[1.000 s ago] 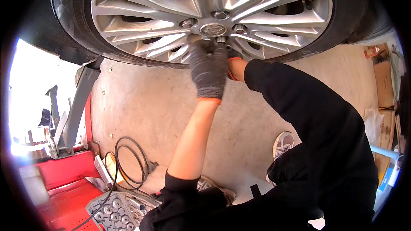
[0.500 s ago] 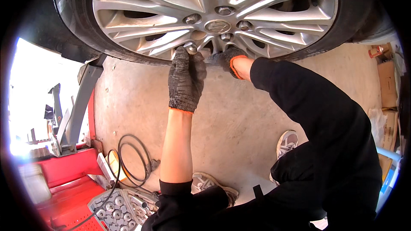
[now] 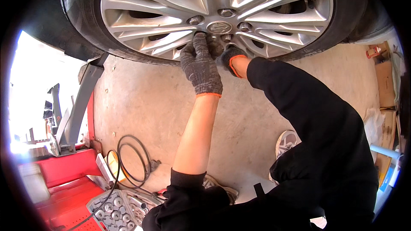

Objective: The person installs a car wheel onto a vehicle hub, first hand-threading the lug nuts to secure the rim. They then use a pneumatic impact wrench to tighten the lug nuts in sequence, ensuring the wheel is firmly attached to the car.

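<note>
A silver multi-spoke alloy wheel (image 3: 150, 25) with a black tyre (image 3: 83, 21) hangs in front of me. Lug nuts (image 3: 227, 12) show around its round centre cap (image 3: 219, 27). My left hand (image 3: 202, 66), in a dark grey knit glove with an orange cuff, has its fingers closed at the lower-left lug hole. Its fingertips cover the lug nut seen there half a second ago. My right hand (image 3: 233, 61), gloved alike, rests at the wheel's lower spokes just right of the left; its fingers are hidden.
At lower left, a red metal lift part (image 3: 68, 166) and grey arm (image 3: 77, 107) stand near a coiled black hose (image 3: 139, 158). An open grey socket case (image 3: 113, 211) lies below. Cardboard boxes (image 3: 385, 85) line the right side. My shoe (image 3: 287, 143) is on the concrete floor (image 3: 244, 111).
My left hand has moved up and right, carrying the lug nut from below the hub to the lower-left lug hole. My right hand has barely moved. The view has shifted slightly.
</note>
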A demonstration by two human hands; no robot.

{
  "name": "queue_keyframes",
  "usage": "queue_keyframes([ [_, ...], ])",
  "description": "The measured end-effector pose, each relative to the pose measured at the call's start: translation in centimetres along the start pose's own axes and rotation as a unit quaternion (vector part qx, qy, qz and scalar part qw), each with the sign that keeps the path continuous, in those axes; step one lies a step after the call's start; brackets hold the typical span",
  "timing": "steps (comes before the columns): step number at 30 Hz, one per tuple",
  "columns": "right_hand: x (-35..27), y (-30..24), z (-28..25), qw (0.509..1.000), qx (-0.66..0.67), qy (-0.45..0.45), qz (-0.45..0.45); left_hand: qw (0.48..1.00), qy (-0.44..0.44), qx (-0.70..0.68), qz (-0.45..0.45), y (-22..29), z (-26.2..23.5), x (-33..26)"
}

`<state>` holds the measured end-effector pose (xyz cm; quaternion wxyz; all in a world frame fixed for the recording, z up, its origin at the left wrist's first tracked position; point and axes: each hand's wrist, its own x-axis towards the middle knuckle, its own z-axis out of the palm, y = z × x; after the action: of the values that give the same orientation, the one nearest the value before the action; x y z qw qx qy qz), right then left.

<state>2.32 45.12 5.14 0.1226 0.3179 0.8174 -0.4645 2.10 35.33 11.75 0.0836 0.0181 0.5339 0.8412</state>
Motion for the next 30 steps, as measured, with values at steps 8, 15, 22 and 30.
queue_keyframes([
  [8, -0.7, -0.3, -0.2, 1.0, -0.005, 0.002, -0.01, 0.995, 0.057, 0.046, 0.072, -1.6, 1.6, 0.0],
  [15, -0.9, 0.4, -0.6, 1.0, -0.009, -0.008, -0.008, 0.807, 0.06, 0.375, 0.452, -2.3, 0.5, 1.0],
  [22, -1.2, 0.8, -0.7, 1.0, -0.016, -0.017, -0.004, 0.934, 0.019, 0.19, 0.301, -3.0, 0.6, -0.8],
  [30, -1.1, 0.4, -0.7, 0.999, -0.029, -0.022, -0.003, 0.991, 0.072, 0.058, 0.097, -1.0, 1.0, -0.1],
])
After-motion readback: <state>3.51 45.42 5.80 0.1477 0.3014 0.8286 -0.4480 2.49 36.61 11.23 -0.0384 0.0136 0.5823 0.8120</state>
